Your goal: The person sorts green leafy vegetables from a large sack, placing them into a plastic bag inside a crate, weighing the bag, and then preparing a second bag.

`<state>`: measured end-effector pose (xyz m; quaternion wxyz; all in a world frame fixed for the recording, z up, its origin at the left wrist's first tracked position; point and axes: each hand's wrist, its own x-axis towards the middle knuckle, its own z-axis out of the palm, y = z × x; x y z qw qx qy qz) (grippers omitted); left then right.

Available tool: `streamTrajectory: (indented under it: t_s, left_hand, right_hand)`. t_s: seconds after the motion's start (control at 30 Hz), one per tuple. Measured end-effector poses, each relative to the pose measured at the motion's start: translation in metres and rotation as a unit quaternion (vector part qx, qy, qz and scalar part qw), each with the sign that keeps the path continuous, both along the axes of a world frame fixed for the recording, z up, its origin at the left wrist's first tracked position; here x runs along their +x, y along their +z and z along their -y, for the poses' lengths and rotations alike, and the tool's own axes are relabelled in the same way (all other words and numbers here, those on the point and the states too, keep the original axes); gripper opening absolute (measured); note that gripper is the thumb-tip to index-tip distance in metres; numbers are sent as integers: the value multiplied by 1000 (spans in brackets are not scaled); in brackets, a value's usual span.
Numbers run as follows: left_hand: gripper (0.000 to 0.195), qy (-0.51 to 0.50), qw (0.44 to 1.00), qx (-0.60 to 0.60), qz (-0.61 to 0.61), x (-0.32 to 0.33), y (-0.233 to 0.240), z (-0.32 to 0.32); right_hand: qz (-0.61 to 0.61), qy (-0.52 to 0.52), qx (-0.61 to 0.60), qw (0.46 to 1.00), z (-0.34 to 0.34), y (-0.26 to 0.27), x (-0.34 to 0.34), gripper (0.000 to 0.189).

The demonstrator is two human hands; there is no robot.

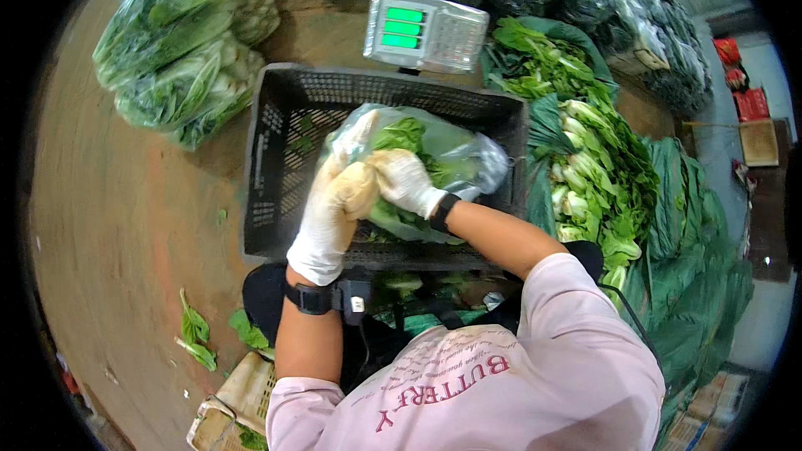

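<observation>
A clear plastic bag (pixel 460 156) of leafy greens (pixel 401 136) lies in a black plastic crate (pixel 383 80). My left hand (pixel 338 194), in a white knit glove with yellowed fingers, grips the bag at its left end. My right hand (pixel 407 183), gloved the same way, reaches in from the right and pinches the bag close against the left thumb. The fingertips of the two hands meet, and the film between them is partly hidden. The bag's right end is bunched and whitish near the crate's right wall.
Behind the crate stands a digital scale display (pixel 426 31) with lit green panels. Large bagged greens (pixel 188 50) rest on the floor at left. Loose leafy vegetables (pixel 595 169) lie on green sacking (pixel 695 263) at right. A pale plastic basket (pixel 241 394) stands at lower left.
</observation>
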<state>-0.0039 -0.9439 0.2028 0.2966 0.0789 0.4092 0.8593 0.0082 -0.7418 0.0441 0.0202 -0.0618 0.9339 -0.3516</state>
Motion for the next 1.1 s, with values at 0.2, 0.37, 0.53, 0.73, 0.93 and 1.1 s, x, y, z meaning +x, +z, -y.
streamTrajectory:
  t_s: [0.2,0.37,0.53,0.73,0.93,1.1]
  left_hand:
    - [20,97,994,-33,48,4,-3,4]
    - [40,63,992,-105,-15,4,-11,-8]
    - [65,122,967,-218,-57,3,-5,-24]
    - [70,151,940,-275,-131,-15,-27,-38]
    - [75,177,901,-374,-128,-19,-40,-36]
    - [77,164,900,-379,-139,-23,-41,-48]
  right_hand:
    - [466,316,477,675,-114,35,94,55]
    - [371,165,31,913,-179,128,119,48]
    - [131,-173,104,971,-315,112,70,34]
    - [48,-345,391,852,-475,18,-1,57]
    - [167,-292,495,801,-457,-6,-31,36]
    - [126,-487,220,836,-520,-14,-16,43]
